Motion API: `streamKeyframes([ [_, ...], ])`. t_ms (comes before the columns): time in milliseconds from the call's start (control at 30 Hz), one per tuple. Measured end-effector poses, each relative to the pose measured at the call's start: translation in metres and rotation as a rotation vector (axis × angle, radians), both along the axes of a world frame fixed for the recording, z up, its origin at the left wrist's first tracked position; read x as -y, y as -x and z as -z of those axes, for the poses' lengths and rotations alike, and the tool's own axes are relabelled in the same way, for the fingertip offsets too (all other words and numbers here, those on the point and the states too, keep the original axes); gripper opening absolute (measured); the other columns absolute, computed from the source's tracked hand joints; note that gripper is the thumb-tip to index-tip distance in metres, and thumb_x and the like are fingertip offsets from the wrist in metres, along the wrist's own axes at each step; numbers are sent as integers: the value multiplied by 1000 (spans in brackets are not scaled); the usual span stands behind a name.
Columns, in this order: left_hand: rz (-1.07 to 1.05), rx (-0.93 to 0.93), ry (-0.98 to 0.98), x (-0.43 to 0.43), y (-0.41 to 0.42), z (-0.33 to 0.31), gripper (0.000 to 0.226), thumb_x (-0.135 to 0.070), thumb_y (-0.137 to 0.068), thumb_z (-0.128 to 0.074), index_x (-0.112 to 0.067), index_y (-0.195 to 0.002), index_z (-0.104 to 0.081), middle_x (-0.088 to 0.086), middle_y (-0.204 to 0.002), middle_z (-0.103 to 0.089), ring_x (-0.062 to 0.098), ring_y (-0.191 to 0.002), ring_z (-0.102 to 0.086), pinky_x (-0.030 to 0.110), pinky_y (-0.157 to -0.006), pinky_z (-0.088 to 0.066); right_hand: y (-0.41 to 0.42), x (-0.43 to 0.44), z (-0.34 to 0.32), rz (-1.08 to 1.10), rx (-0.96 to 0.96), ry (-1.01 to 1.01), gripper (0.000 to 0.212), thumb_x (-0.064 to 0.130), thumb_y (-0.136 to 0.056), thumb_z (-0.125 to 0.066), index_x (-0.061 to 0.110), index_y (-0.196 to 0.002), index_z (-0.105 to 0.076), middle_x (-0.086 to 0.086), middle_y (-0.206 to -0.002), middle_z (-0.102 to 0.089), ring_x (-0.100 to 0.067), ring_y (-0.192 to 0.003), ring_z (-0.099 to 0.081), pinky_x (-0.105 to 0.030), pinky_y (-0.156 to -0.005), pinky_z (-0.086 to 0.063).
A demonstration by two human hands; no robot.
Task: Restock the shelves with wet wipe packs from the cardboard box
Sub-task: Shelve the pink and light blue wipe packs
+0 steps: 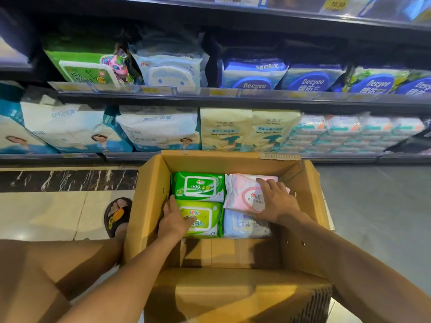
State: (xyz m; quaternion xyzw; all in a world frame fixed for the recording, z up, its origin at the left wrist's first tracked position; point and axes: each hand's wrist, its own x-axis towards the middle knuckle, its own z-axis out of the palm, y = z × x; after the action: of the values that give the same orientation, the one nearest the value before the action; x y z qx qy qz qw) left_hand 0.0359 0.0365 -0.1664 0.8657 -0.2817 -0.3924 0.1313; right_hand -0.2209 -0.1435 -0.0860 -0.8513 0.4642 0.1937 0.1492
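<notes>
Left hand [173, 221]: reached into the cardboard box [149, 194]; gripped the left end of the lime-green pack [205, 220], thumb along its left edge beside the box wall, fingers laid over its top.
Right hand [276, 199]: spread over the pink pack [242, 194] and holding it, fingertips at its far edge, thumb at its near edge.
Lime-green pack: lay flat, lid up, in the near-left quarter of the row of four.
Pink pack: far-right quarter of the box; tilted, its near edge overlapping the pale blue pack [245, 226].
Dark green pack [198, 186]: far-left corner of the box, flat, touching the lime-green pack.
Pale blue pack: just right of the lime-green pack, partly under the pink one.
Cardboard box: open, flaps turned out, standing on the floor [42, 213] against the lower shelf [233, 157]; bare cardboard bottom showed along its near edge.
Lower shelf: held large white-and-blue bags at left, cream packs [249, 129] at centre, stacked small packs [349, 134] at right.
Middle shelf [256, 95]: carried green, white and blue Deeyeo packs [254, 75], leaning back.
Foot in sandal [117, 215]: on the floor, just left of the box.
</notes>
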Motion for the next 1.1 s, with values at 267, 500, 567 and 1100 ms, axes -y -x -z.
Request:
streamKeyframes([
  [267,163,197,-92,6,7,-7,108,-60,-90,-68,-23,-164,2,6,-171,1,33,-138,-46,42,-93,-53,6,-1,-2,-24,-11,18,119,90,-65,-62,31,-156,-14,2,-149,-37,-28,-135,-37,-50,-95,-51],
  [500,452,324,-61,31,24,-27,94,-56,-96,-59,-23,-165,-3,8,-173,4,33,-159,0,48,-126,-17,25,-19,-22,-47,24,-4,121,93,-59,-55,32,-155,-15,4,-148,-37,-24,-134,-37,-47,-95,-54],
  [567,549,324,-12,47,27,-30,91,-53,-97,-60,-23,-165,-7,6,-173,2,31,-159,0,48,-127,-14,31,-24,-23,-52,15,-11,120,92,-62,-57,32,-156,-13,6,-149,-35,-22,-135,-35,-47,-97,-54],
  [1100,1067,421,42,157,79,-15,115,-53,-86,-75,-14,-164,1,6,-171,-9,28,-155,-14,47,-123,-25,74,-56,19,-101,-12,-125,111,93,-70,-53,35,-154,-9,7,-153,-29,-20,-140,-31,-43,-101,-52],
])
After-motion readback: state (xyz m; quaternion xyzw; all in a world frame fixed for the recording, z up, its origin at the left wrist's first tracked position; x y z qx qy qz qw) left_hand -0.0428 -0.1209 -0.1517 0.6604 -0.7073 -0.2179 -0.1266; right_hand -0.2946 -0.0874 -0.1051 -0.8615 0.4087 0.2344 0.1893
